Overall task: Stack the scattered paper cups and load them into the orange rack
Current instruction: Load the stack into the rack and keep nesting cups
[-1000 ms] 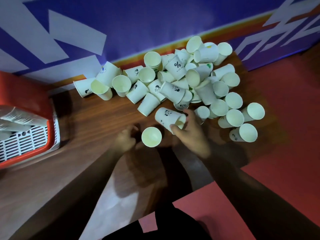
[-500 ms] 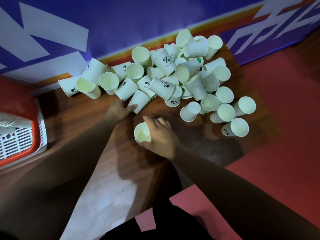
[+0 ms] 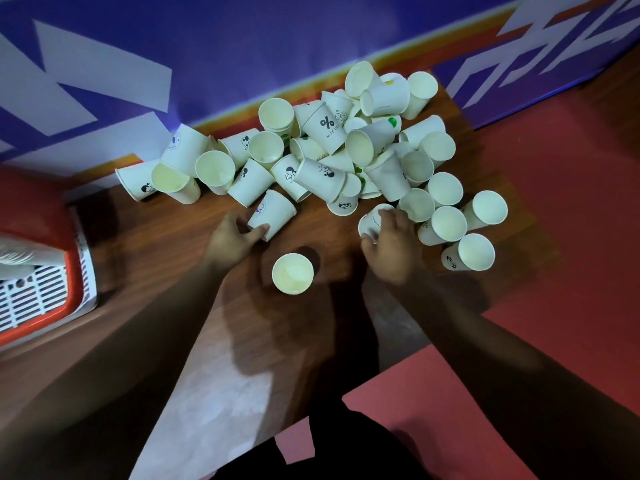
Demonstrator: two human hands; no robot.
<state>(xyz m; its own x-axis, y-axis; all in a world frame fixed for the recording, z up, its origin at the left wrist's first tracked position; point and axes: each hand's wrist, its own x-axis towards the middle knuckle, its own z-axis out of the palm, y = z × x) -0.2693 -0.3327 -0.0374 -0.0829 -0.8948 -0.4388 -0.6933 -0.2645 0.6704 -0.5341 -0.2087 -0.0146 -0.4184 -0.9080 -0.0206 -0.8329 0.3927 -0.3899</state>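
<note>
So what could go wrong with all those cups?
The upright cup stands between the left hand and right hand; a wrist might tip it. The left hand grips a lying cup at the pile's edge, so pulling it may send cups sliding. The right hand holds a second cup beside side-lying cups that could roll away.

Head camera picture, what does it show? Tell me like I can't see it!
Two hands reach into a pile of paper cups on a wooden table: the left hand grips a tipped cup, the right hand grips a second cup. One upright cup stands between them, and an orange rack sits at far left.
</note>
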